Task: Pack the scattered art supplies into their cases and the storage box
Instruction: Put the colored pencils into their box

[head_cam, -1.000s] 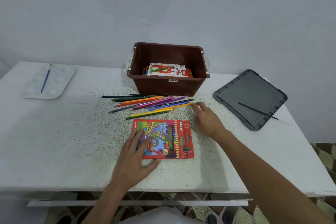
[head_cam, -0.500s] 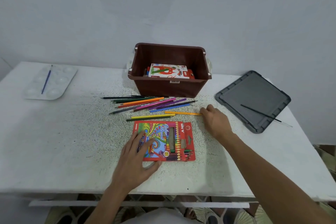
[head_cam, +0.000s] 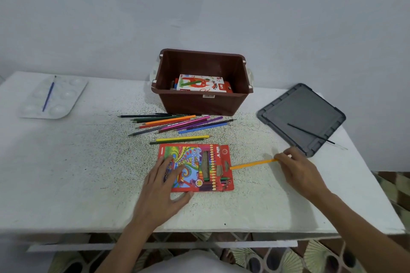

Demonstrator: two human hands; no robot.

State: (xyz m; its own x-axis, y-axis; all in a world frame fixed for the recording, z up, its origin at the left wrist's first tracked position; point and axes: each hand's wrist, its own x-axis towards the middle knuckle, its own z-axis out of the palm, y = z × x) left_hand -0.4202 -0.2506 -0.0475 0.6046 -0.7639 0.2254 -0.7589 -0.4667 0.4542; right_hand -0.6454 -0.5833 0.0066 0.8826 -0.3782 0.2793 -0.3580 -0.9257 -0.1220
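Your left hand covers the lower left corner of the pencil case, so the print there is hidden. The far end of the orange pencil vanishes inside your right hand. The storage box front wall hides the lower part of the pastel packet. Both your forearms and the bench run off the frame edges.

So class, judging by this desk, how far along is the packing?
Done: one pastel box lies in the brown storage box.
In hand: the right hand feeds an orange pencil into the case, which the left hand steadies.
Left: loose pencils, both brushes, the palette.
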